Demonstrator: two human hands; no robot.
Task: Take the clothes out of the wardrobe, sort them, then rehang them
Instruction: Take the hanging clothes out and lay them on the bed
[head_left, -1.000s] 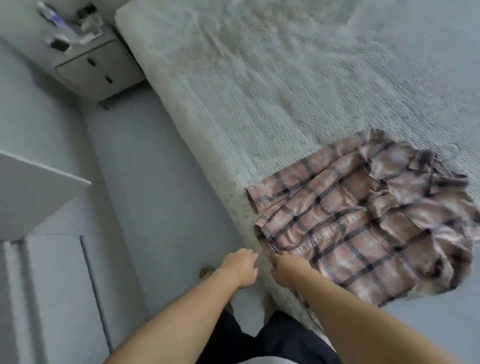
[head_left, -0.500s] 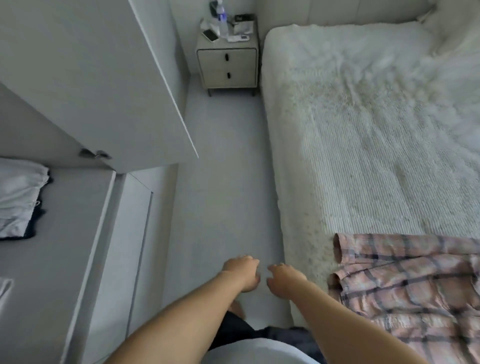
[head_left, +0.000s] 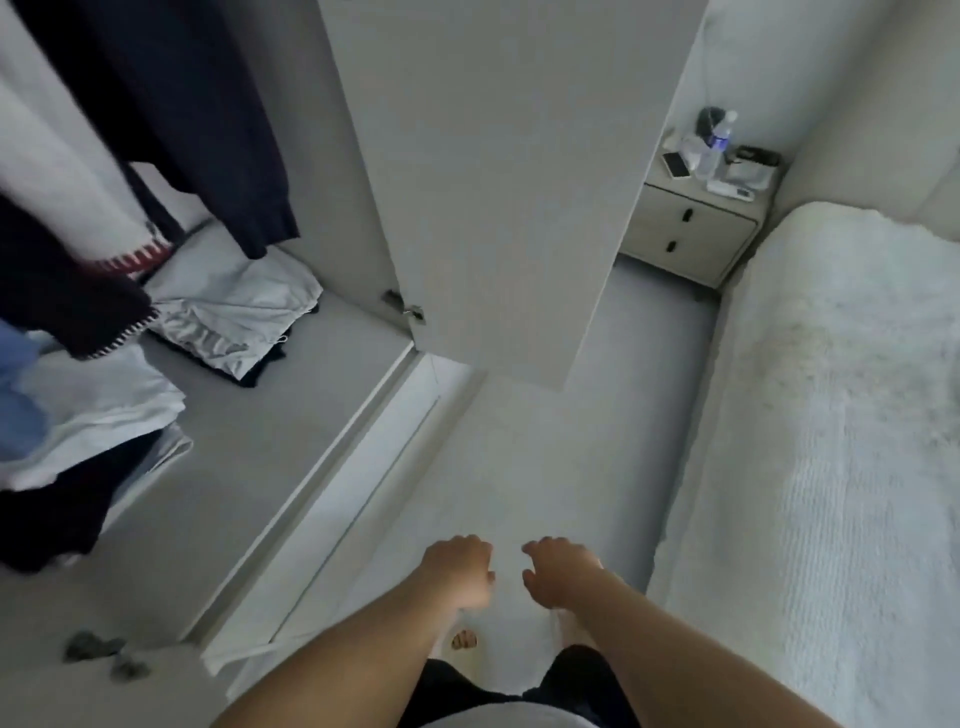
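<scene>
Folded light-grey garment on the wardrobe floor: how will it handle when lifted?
The folded grey garment is probably floppy: creased, soft folds. Likely light, thin cloth. It may unfold if grabbed by one edge; dark clothing beneath might drag along.

We see the wardrobe floor (head_left: 291, 415) carrying two folded clothes piles (head_left: 239, 322), the nightstand (head_left: 691, 234) holding a bottle (head_left: 719, 143) and phone (head_left: 676, 165).

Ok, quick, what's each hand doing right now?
Left hand: loosely curled, holding nothing.
Right hand: loosely curled, holding nothing.
</scene>
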